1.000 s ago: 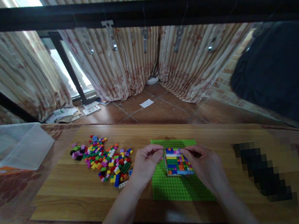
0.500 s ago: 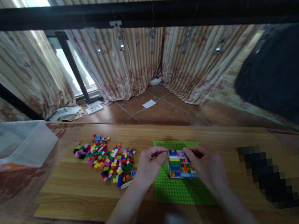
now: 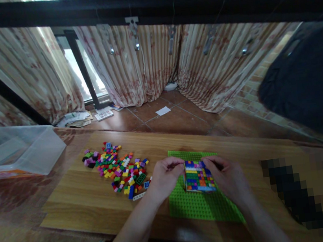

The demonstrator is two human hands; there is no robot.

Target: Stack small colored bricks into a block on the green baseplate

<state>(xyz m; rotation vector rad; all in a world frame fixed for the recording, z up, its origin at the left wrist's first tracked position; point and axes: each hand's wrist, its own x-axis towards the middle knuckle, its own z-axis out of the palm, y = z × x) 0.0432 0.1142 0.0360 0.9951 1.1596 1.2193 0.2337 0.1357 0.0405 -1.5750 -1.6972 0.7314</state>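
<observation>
A multicoloured brick panel (image 3: 197, 176), made of many small toy bricks, is between my hands above the green baseplate (image 3: 202, 207). My left hand (image 3: 168, 175) pinches its upper left edge between thumb and fingers. On the other side, my right hand (image 3: 226, 174) grips the upper right edge, its thumb lying along the bricks and its fingertips partly hidden. The panel's front edge shows a pale, thin side. Whether the panel rests on the baseplate or hangs just over it, I cannot tell.
Loose coloured bricks (image 3: 120, 168) lie heaped on the wooden table (image 3: 80, 203), left of the baseplate. A clear plastic bin (image 3: 43, 148) stands at the far left. On the right is a blurred-out dark object (image 3: 297, 194). A dark rail (image 3: 147, 11) crosses the view above.
The view has shifted slightly, so the table items appear a little further right. Both hands keep their hold on the brick panel, which has barely moved on the baseplate area.
</observation>
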